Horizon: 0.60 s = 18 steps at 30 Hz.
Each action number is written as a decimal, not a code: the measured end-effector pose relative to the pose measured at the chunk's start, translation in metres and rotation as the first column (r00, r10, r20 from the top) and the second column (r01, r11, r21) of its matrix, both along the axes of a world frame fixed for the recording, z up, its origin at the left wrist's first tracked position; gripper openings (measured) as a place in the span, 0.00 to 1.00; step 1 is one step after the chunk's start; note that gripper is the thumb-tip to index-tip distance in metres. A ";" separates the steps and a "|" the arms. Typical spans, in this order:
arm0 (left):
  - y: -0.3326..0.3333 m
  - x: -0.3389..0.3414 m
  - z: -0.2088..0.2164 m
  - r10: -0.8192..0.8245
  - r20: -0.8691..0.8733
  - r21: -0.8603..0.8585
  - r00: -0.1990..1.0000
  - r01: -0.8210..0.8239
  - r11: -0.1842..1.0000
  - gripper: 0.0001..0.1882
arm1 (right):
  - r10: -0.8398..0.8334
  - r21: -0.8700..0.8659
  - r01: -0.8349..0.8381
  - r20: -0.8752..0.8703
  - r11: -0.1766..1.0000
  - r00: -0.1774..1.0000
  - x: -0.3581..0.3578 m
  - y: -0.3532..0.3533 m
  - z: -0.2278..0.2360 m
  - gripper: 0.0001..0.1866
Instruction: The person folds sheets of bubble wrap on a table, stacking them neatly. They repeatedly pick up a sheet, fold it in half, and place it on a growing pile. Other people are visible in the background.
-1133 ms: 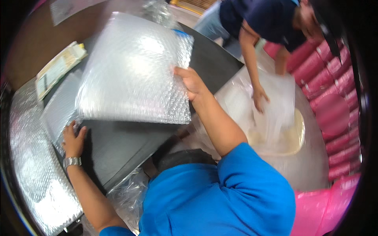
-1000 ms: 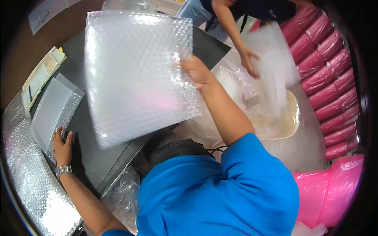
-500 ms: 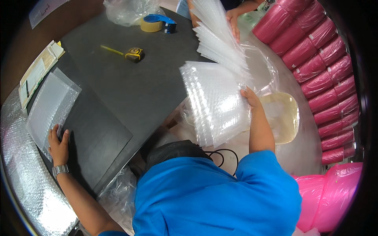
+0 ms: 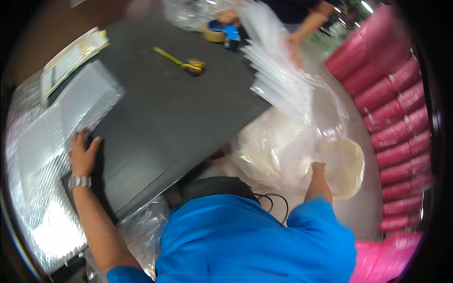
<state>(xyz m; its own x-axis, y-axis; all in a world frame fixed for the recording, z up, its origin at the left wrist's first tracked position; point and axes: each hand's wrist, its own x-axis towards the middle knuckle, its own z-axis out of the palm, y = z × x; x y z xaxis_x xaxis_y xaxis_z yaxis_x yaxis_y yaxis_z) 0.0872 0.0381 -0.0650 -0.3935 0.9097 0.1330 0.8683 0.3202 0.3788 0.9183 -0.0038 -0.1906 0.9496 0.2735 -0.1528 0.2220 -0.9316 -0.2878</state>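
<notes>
My left hand [image 4: 83,154], with a metal watch at the wrist, lies with its fingers apart at the left edge of the dark table [image 4: 155,113]. Its fingertips are beside the lower end of flat bubble wrap sheets [image 4: 89,96]. Down to the right, my right hand [image 4: 319,167] is at a loose clear plastic bag [image 4: 264,151], its fingers smeared and partly hidden, so any hold cannot be made out. Across the table another person's hands [image 4: 295,49] are at a fanned stack of bubble wrap sheets [image 4: 283,85] hanging past the table's right edge.
A tape measure [image 4: 193,67] and a tape dispenser [image 4: 222,34] lie on the table, with papers [image 4: 71,59] at its far left. Shiny bubble wrap [image 4: 52,226] borders the left side. A pale seat-like shape [image 4: 351,165] and pink wrapped rolls [image 4: 394,108] stand right.
My right hand has moved down and away from the bubble wrap sheets it held. The other person's stack hangs lower, over the bag. The whole view has shifted.
</notes>
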 end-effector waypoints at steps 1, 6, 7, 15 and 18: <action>0.002 0.008 0.005 0.016 -0.001 -0.044 1.000 -0.016 0.999 0.31 | 0.016 0.133 -0.043 0.200 0.990 0.980 -0.006 0.010 0.008 0.23; -0.003 0.027 0.027 0.004 -0.035 -0.069 0.999 -0.006 0.998 0.30 | 0.380 0.823 -0.557 0.483 0.113 0.789 -0.148 0.112 0.128 0.15; -0.003 0.023 0.024 -0.059 0.060 0.081 0.996 0.054 0.995 0.25 | 0.532 0.812 -0.584 0.494 -0.001 0.687 -0.208 0.123 0.157 0.13; -0.013 -0.012 0.040 0.339 -0.186 0.655 0.922 -0.141 0.742 0.19 | 0.901 0.712 -0.562 0.258 -0.421 -0.348 -0.546 0.175 0.203 0.21; -0.019 -0.041 0.033 0.518 -0.192 0.256 0.833 -0.467 0.846 0.26 | 0.954 0.739 -0.622 0.096 -0.260 -0.284 -0.619 0.236 0.183 0.31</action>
<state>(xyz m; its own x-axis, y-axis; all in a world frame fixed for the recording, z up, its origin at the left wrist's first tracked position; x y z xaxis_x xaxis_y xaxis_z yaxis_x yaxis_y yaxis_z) 0.0466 0.0190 -0.0323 -0.7137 0.5493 0.4345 0.6859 0.6740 0.2744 0.2988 0.2327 -0.0076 -0.5517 0.8118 0.1912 0.3062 0.4105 -0.8589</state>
